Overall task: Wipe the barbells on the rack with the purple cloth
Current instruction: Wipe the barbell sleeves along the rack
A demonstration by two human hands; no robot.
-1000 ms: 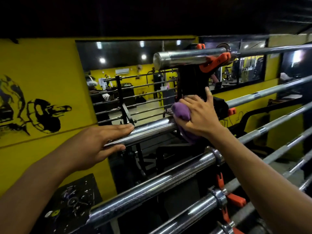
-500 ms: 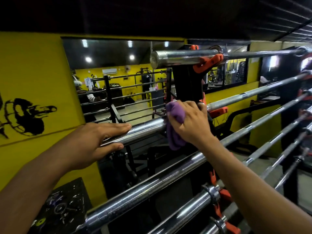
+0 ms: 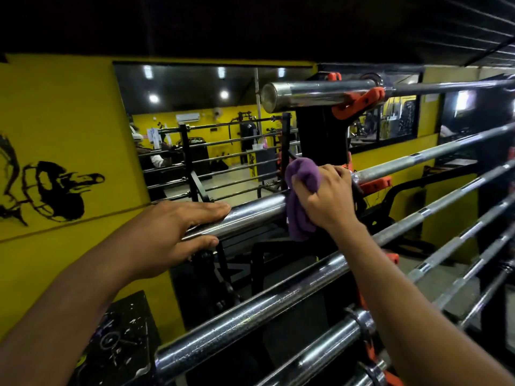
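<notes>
Several chrome barbells lie across a black rack (image 3: pixel 320 135) with orange hooks. My right hand (image 3: pixel 324 197) grips the purple cloth (image 3: pixel 299 196) and holds it wrapped against the sleeve of the second barbell from the top (image 3: pixel 250 215), close to the rack post. My left hand (image 3: pixel 170 232) holds the free end of that same sleeve, fingers flat along the top and thumb underneath. The top barbell (image 3: pixel 312 93) sits above both hands. Two lower barbells (image 3: pixel 250 316) run under my right forearm.
A yellow wall with a black painted figure (image 3: pixel 47 188) is on the left. A large mirror (image 3: pixel 200 129) behind the rack reflects the gym. A black paint-flecked block (image 3: pixel 119 338) stands below my left arm. Bar shafts stretch away to the right.
The cloth has shifted a little left along the sleeve and bunched higher over the bar. My left hand has stayed on the sleeve end. The view has turned slightly.
</notes>
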